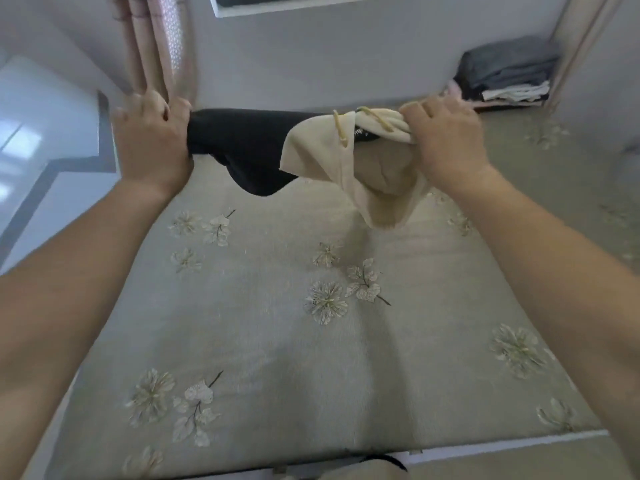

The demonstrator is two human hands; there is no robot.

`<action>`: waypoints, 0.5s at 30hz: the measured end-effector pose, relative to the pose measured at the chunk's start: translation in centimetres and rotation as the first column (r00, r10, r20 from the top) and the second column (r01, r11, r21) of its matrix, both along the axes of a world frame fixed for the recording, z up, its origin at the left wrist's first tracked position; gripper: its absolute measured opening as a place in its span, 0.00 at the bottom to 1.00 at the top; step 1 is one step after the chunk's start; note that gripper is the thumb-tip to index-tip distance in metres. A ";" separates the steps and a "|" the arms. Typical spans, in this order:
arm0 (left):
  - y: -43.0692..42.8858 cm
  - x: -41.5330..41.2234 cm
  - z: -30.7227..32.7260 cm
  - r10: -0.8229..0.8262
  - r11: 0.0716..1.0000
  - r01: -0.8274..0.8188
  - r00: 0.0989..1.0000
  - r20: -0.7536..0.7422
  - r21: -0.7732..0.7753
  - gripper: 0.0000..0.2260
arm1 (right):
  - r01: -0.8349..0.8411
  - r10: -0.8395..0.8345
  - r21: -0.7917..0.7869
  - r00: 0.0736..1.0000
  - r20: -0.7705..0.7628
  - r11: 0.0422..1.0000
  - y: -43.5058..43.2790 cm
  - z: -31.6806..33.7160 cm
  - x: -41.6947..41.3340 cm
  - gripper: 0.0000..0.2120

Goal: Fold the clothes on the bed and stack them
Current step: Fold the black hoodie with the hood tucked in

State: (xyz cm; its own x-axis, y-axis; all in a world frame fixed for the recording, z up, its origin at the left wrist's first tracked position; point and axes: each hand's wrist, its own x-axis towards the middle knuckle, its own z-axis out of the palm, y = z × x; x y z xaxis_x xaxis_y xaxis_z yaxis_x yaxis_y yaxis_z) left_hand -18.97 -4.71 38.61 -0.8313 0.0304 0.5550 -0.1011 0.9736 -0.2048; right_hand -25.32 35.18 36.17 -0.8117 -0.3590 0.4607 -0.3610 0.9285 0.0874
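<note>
I hold a black garment (242, 147) with a cream lining or pocket part (322, 150) stretched in the air above the bed (277, 341). My left hand (152, 133) grips its black left end. My right hand (446, 133) grips the cream right end, where thin yellowish cords (375, 119) show. A cream pouch of fabric (384, 188) hangs down below my right hand. A stack of folded clothes (505, 71), grey on top with white and dark layers beneath, sits at the far right corner of the bed.
The bed has a grey-green cover with pale flower prints. Pink curtains (156, 46) hang at the far left, a grey wall runs behind the bed, and shiny floor tiles (31, 133) lie to the left. Another curtain (581, 39) hangs at the far right.
</note>
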 end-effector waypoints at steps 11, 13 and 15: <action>-0.6 9.1 -31.8 0.009 0.996 -0.071 0.627 0.779 0.046 0.23 | 0.073 -0.197 0.189 0.564 0.802 0.979 -4.9 -30.1 9.5 0.25; -0.3 11.6 -36.9 0.008 0.997 -0.066 0.518 0.856 0.030 0.21 | 0.060 -0.265 0.268 0.454 0.851 0.962 -5.3 -34.8 12.1 0.27; 0.1 14.1 -40.9 0.012 0.997 -0.074 0.401 0.916 0.020 0.20 | 0.064 -0.330 0.328 0.336 0.882 0.942 -5.7 -38.3 14.5 0.28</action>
